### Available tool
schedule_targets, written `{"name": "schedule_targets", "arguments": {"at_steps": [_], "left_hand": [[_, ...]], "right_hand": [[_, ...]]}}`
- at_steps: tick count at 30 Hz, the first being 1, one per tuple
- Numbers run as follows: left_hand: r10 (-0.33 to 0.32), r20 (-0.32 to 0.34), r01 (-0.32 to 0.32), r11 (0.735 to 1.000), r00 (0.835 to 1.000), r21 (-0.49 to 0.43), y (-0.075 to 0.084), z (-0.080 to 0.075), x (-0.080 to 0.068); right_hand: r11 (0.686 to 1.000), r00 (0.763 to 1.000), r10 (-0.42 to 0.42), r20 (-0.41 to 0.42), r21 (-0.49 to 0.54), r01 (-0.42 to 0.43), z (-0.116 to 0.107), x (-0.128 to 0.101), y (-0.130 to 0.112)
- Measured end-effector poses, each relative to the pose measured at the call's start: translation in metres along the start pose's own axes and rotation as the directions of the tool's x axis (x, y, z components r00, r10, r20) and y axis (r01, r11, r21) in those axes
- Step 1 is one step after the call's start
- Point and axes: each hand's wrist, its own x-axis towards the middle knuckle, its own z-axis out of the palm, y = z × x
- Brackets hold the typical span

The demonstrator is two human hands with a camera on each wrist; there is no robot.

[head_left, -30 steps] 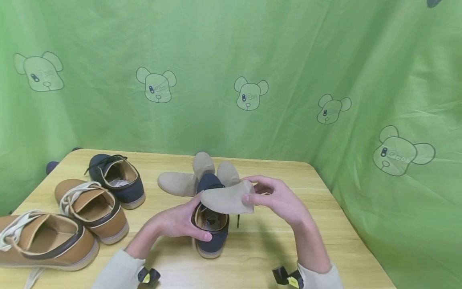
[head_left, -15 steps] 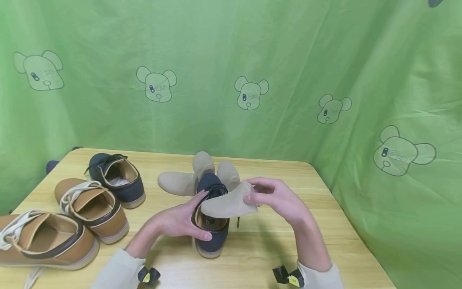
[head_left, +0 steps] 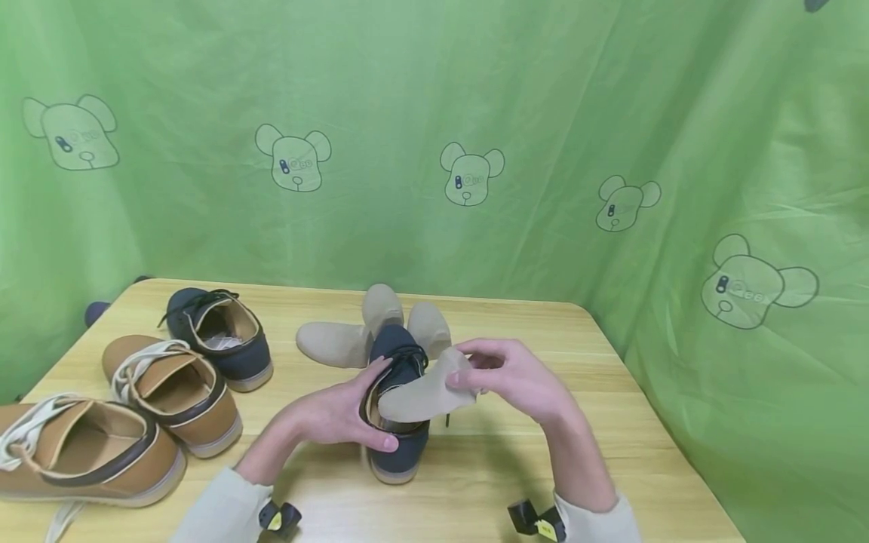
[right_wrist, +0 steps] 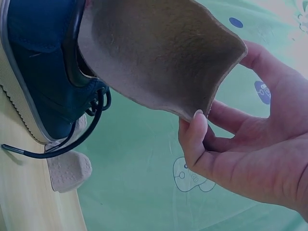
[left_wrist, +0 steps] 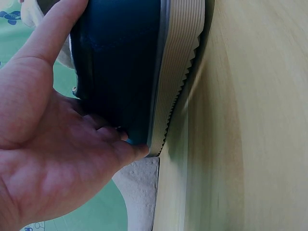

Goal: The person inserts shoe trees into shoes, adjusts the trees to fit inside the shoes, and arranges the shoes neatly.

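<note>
A navy shoe point(head_left: 397, 422) with a ribbed pale sole point(left_wrist: 180, 72) stands in the middle of the wooden table point(head_left: 489, 467). My left hand point(head_left: 339, 415) grips its heel end, thumb on the collar and fingers round the side point(left_wrist: 115, 144). My right hand point(head_left: 505, 377) pinches the back of a beige insole point(head_left: 421, 396), whose front end dips into the shoe's opening. In the right wrist view the insole point(right_wrist: 159, 57) curves over the navy shoe point(right_wrist: 43, 72), with my fingertips point(right_wrist: 197, 122) at its edge.
Three more beige insoles point(head_left: 370, 332) lie behind the shoe. At the left stand another navy shoe point(head_left: 220, 335) and two tan shoes point(head_left: 173, 392) point(head_left: 81, 452) with white laces. A green curtain point(head_left: 475, 151) closes off the back and right.
My right hand has lowered the insole and tipped its front end down into the navy shoe's opening. The left hand keeps its hold on the shoe.
</note>
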Motion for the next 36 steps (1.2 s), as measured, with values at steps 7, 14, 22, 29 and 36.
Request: {"name": "schedule_targets", "arguments": {"at_steps": [7,14,22,29,36], "left_hand": [[0.005,-0.002,-0.005,1.000,1.000,0.017,0.000,0.000,0.001],[0.013,-0.002,-0.013,1.000,1.000,0.021,-0.001,0.000,0.001],[0.028,0.000,-0.028,0.999,1.000,0.022,-0.001,0.000,0.001],[0.026,0.005,-0.026,1.000,1.000,0.016,-0.001,-0.001,0.001],[0.018,0.002,-0.018,1.000,1.000,0.015,-0.002,0.000,0.001]], "right_hand": [[0.997,1.000,-0.011,-0.008,-0.072,0.010,0.009,0.002,-0.002],[0.993,1.000,-0.009,-0.009,-0.115,0.007,0.018,0.003,-0.004],[0.990,0.999,-0.026,-0.024,-0.138,0.022,0.028,0.004,-0.008],[0.986,0.999,-0.032,-0.038,-0.162,0.026,0.035,0.007,-0.008],[0.983,0.997,-0.061,-0.042,-0.173,0.053,0.040,0.011,-0.005]]}}
